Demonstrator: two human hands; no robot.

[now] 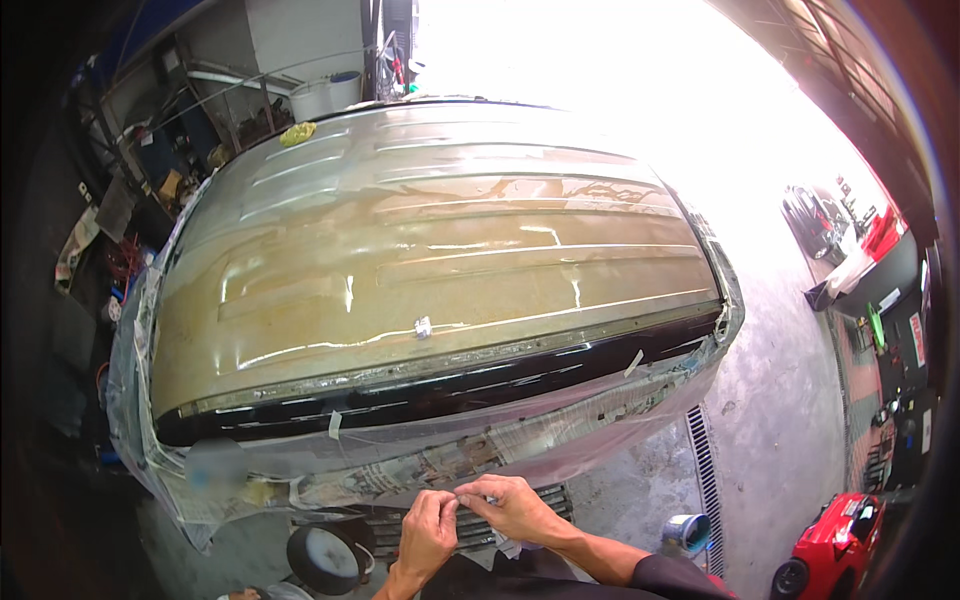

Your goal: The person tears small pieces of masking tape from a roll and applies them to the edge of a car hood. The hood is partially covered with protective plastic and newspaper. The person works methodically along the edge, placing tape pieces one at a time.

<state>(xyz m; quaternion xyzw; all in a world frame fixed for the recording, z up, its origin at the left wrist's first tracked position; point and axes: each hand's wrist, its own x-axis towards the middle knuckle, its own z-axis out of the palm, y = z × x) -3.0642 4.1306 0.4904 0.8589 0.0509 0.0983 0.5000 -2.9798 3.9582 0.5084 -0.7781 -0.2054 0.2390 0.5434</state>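
My left hand (430, 527) and my right hand (508, 507) meet in front of my body, fingertips pinched close together. Whatever is between them is too small to make out. Beyond them stands a vehicle whose wide, ribbed roof (300, 270) looks glossy olive-gold. A black strip (440, 388) runs along the roof's near edge, with pale tape pieces (335, 425) stuck on it. Below hang newspaper sheets (540, 430) and clear plastic film (590, 455). A small crumpled whitish scrap (423, 326) lies on the roof, and a yellow cloth (298, 134) rests at its far left.
Beneath me is a slatted platform (400, 533). A dark bucket (327, 557) stands left of it, a blue-rimmed can (687, 533) right of it, beside a floor drain grate (704, 465). A red ride-on car (832, 545) is at lower right. Cluttered shelving lines the left.
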